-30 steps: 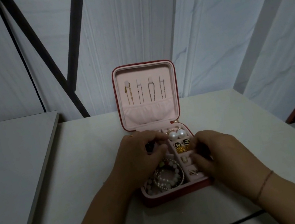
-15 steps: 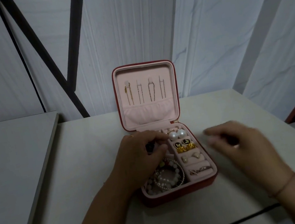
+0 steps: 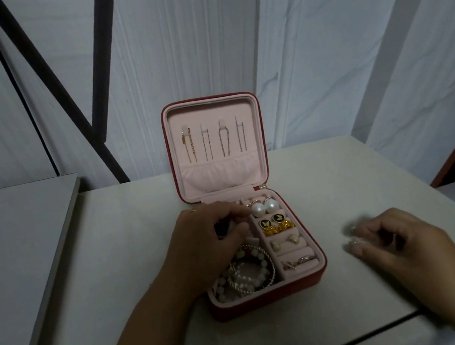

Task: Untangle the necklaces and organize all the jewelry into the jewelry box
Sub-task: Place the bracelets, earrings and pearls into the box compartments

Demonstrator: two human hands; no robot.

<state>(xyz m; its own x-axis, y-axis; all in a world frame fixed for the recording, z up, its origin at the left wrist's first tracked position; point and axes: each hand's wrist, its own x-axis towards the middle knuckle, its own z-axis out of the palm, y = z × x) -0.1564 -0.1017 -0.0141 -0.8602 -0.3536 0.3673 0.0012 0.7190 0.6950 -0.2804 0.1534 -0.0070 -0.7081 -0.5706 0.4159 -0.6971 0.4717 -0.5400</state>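
Fingers (image 3: 227, 212) of left hand (image 3: 203, 249) pinch small dark item (image 3: 221, 228) over jewelry box (image 3: 273, 301). Right hand (image 3: 400, 245) between box and right edge of table (image 3: 118, 283), fingers loosely curled, blurred.

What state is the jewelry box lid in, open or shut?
Open. The lid of the jewelry box stands upright behind the compartments, showing its pink lining and four chains hanging inside.

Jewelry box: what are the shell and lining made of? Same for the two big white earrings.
Jewelry box shell: red, matte and fuzzy, likely velvet or faux suede. Lining: pale pink soft fabric, gathered at the pocket, probably velvet. White earrings: glossy round beads with highlights, pearl or imitation pearl; cannot tell which.
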